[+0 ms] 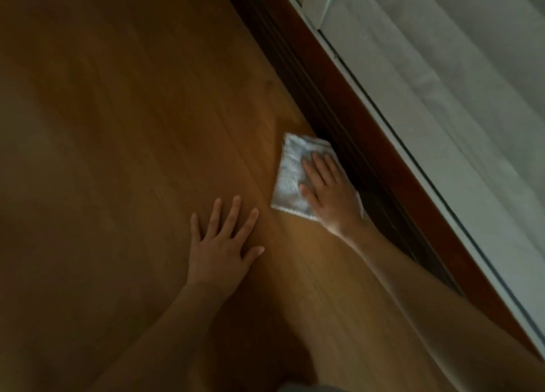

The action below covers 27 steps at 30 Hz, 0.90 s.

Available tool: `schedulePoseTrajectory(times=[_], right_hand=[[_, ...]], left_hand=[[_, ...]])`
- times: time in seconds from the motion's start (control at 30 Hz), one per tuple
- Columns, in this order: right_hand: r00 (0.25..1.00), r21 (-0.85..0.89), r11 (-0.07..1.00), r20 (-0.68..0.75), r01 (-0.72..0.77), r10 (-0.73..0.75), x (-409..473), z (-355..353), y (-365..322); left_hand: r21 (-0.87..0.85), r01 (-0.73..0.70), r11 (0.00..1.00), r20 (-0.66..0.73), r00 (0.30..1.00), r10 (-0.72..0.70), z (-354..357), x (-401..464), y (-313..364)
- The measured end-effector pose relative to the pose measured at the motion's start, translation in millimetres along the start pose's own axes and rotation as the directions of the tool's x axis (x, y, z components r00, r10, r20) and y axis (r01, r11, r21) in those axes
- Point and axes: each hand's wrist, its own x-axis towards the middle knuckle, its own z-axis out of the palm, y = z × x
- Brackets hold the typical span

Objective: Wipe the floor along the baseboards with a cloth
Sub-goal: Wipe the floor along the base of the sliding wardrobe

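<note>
The right hand (326, 189) presses flat, fingers straight, on the white cloth (290, 179) beside the dark baseboard (298, 75) (left hand (222, 242) splayed flat on the wooden floor (118, 111)).

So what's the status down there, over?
Right hand flat on folded white cloth, beside dark baseboard. Left hand flat on brown wooden floor. Nothing ahead.

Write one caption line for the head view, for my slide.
Right hand presses a white cloth against the dark baseboard; left hand rests flat on the wooden floor.
</note>
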Motion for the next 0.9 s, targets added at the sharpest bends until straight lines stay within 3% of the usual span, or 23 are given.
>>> schedulePoseTrajectory(times=[0.13,0.4,0.53,0.7,0.9], right_hand=[[0.999,0.014,1.0,0.029,0.026,-0.027,52,-8,-12],[0.998,-0.025,0.998,-0.017,-0.053,0.053,-50,8,1],[0.999,-0.102,0.995,-0.032,-0.008,0.005,6,0,-8],[0.999,-0.064,0.997,0.031,0.041,-0.039,100,-17,-30],[1.0,-0.201,0.979,0.007,0.024,-0.023,55,6,-27]], left_hand=[[-0.002,0.003,1.0,0.012,1.0,-0.003,0,-1,0],[-0.02,-0.019,1.0,0.025,1.0,0.019,-3,-3,-2],[-0.033,0.004,0.999,0.079,0.997,-0.002,-7,-2,-3],[-0.031,0.024,0.999,0.112,0.994,-0.02,-19,3,-6],[-0.048,0.158,0.986,0.037,0.987,-0.156,-60,38,-44]])
